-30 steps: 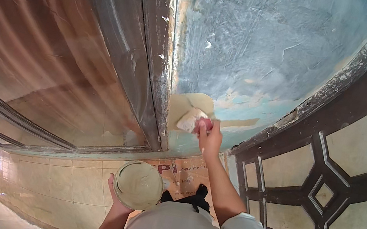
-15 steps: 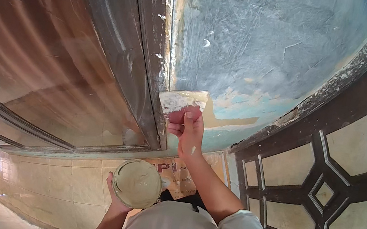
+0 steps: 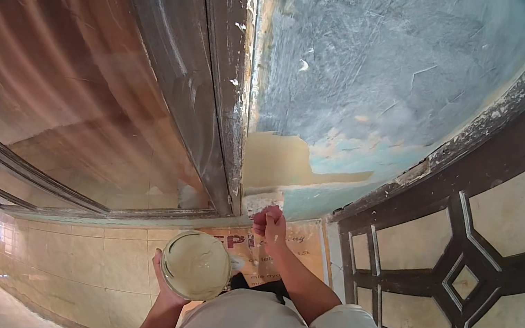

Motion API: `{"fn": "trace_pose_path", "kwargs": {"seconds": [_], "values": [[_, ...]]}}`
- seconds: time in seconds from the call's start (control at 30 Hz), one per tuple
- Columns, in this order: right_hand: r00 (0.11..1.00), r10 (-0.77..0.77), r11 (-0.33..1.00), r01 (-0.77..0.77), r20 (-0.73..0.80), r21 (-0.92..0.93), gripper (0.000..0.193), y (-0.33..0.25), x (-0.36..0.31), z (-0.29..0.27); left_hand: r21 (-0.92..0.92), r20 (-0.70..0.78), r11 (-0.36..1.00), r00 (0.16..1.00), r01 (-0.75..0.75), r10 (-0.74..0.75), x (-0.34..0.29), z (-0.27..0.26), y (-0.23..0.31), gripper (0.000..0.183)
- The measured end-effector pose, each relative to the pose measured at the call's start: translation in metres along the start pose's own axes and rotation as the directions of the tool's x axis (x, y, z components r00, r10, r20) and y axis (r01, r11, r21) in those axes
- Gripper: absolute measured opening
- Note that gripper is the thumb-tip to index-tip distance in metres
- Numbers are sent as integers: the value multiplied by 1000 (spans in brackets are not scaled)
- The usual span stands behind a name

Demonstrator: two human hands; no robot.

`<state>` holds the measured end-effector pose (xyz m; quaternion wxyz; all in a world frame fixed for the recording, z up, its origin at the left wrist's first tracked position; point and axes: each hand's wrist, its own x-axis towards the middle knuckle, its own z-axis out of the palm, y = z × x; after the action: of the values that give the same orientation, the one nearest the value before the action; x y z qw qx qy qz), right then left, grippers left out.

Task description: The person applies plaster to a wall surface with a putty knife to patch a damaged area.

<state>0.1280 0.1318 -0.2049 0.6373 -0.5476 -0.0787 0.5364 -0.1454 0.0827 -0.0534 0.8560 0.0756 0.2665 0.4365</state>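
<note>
My left hand [image 3: 166, 287] grips a round tub of beige filler paste [image 3: 196, 265] from its left side, held at waist height. My right hand [image 3: 274, 227] is closed round the red handle part of a putty scraper [image 3: 263, 206], whose wide pale blade is smeared with paste. The blade lies at the low part of the grey-blue wall [image 3: 362, 76], close to the window frame. Just above it spreads a smooth beige patch of filler [image 3: 274, 159], with a thin strip running off to the right.
A dark wooden window frame [image 3: 206, 84] with chipped paint borders the wall on the left. To the right stands a dark panelled door [image 3: 426, 270]. Below are beige tiles [image 3: 85, 252] and printed cardboard [image 3: 296, 242]. Flaking patches mark the wall.
My right hand has drawn the scraper down the wall toward me, uncovering a wider smooth patch of beige filler beside the window frame. My left hand keeps the tub in place.
</note>
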Motion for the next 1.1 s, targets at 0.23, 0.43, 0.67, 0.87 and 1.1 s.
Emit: {"fn": "trace_pose_path", "kwargs": {"seconds": [0.23, 0.43, 0.67, 0.87, 1.1], "values": [[947, -282, 958, 270, 156, 97, 17, -122, -42, 83, 15, 43, 999, 998, 33, -34, 4, 12, -2, 86], [885, -440, 898, 438, 152, 45, 17, -121, 4, 54, 83, 44, 997, 999, -6, 2, 4, 10, -6, 84], [996, -55, 994, 62, 74, -93, 13, -16, 37, -55, 37, 4, 999, 1000, 21, -21, 2, 18, -9, 81], [970, -240, 968, 241, 31, -62, 20, -55, 3, -5, -17, 40, 999, 999, 36, -35, 10, 23, -18, 82], [851, -525, 805, 491, -15, -332, 28, -97, 41, -14, -1, 41, 1000, 999, 26, -26, 14, 37, -35, 81]]}}
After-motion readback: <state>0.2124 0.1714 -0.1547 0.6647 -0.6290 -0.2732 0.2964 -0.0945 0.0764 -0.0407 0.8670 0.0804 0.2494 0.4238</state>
